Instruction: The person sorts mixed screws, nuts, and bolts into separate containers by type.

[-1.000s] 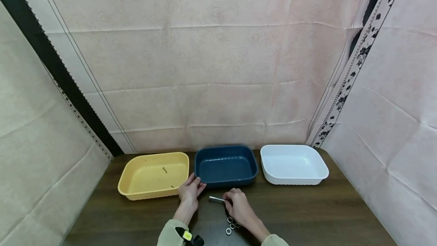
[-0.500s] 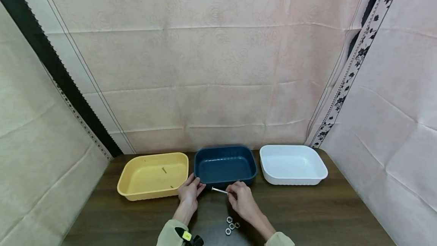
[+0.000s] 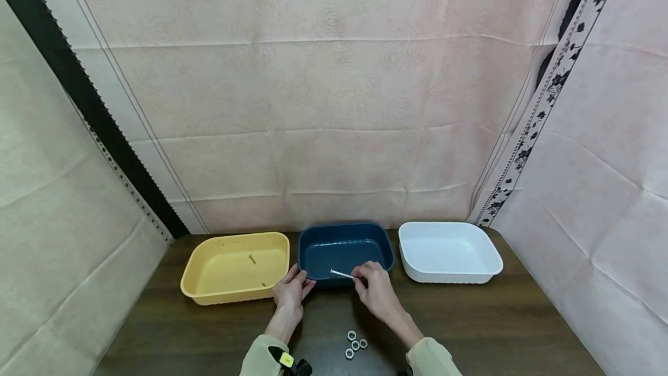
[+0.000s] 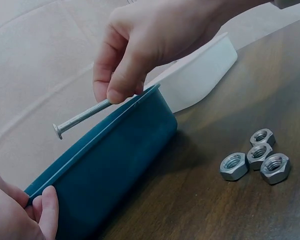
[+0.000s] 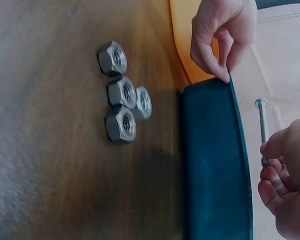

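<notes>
My right hand (image 3: 377,290) pinches a long silver bolt (image 3: 341,274) by its threaded end, the flat head pointing left. The bolt hangs over the front rim of the dark blue tray (image 3: 345,284); in the left wrist view the bolt (image 4: 82,119) appears just above that rim. My left hand (image 3: 289,295) pinches the tray's front left corner between thumb and fingers, shown also in the right wrist view, where the left hand (image 5: 222,35) grips the rim. Several steel hex nuts (image 4: 275,168) lie grouped on the wooden table, nearer to me than the tray.
Left of the blue tray stands a yellow tray (image 3: 209,298) with small screws (image 3: 251,259) inside. A white tray (image 3: 449,277) is on the right. Pale cloth (image 3: 334,103) hangs behind the table (image 3: 469,329) and along both sides.
My right hand has carried the bolt up and away from beside the nuts to over the blue tray's front rim. The left hand keeps its place at the corner.
</notes>
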The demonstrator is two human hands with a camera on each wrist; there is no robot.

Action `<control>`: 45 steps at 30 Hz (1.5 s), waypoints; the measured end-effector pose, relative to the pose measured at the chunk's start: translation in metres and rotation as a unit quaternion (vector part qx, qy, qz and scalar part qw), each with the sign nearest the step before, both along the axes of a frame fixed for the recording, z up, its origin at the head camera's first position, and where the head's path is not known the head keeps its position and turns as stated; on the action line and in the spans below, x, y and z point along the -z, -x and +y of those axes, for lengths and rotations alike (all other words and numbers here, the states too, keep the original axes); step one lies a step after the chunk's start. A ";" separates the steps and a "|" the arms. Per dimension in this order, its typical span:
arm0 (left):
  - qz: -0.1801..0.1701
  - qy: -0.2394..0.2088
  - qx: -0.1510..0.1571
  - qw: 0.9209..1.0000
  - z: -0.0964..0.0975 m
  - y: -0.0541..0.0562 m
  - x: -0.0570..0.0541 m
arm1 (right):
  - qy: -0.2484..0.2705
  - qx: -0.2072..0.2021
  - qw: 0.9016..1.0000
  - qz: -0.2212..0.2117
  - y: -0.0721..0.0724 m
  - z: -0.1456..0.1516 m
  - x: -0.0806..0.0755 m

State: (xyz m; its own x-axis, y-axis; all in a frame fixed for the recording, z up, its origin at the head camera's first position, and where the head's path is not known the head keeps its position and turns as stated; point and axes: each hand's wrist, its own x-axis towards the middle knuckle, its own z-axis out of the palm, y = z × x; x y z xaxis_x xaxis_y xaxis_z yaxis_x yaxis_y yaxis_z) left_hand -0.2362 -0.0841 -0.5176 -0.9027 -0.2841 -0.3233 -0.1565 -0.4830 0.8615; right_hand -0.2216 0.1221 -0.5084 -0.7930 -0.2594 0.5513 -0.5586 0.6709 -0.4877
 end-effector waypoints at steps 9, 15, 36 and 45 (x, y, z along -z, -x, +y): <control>0.000 0.002 -0.001 1.000 0.001 0.000 -0.002 | -0.012 0.018 1.000 0.004 0.016 0.003 0.002; -0.004 0.001 0.002 1.000 0.000 0.000 -0.002 | -0.019 0.026 0.999 -0.008 0.023 0.003 0.003; 0.004 0.001 0.006 1.000 0.000 0.002 0.002 | -0.028 0.028 0.999 -0.019 0.033 0.004 0.003; 0.001 0.003 0.005 1.000 0.000 0.002 0.001 | 0.024 0.076 0.996 0.034 0.030 0.013 0.003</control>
